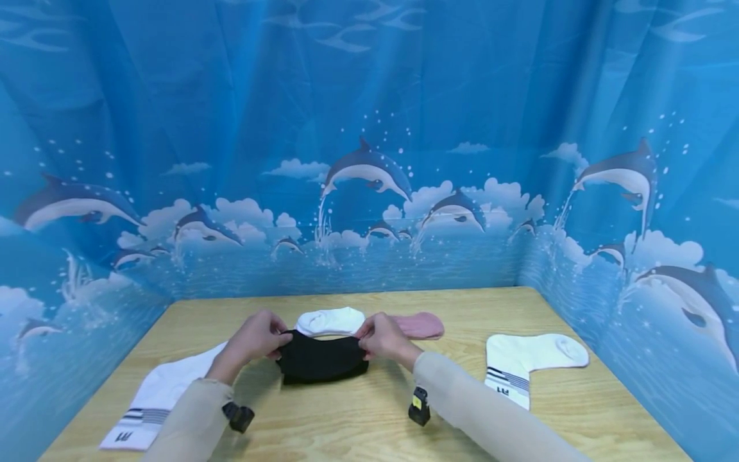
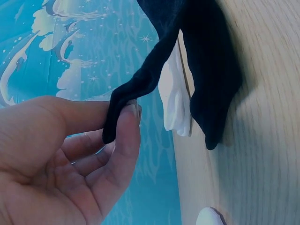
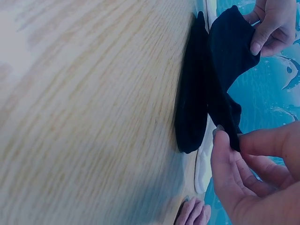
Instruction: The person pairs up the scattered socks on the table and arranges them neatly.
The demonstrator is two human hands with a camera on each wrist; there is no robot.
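Observation:
A black sock is stretched sideways between the two hands in the middle of the table. At its left end, the thumb and fingers of my left hand pinch the upper edge, and the left wrist view shows this raised strip of black sock. My right hand pinches the opposite upper corner, with black fabric hanging from it in the right wrist view. Below the lifted layer, a second black layer lies along the tabletop. Just behind is a white ankle sock.
A pink sock lies behind the right hand. One white striped sock is at the left, partly hidden by the left forearm; another white striped sock lies at the right. Blue dolphin curtains surround the wooden table.

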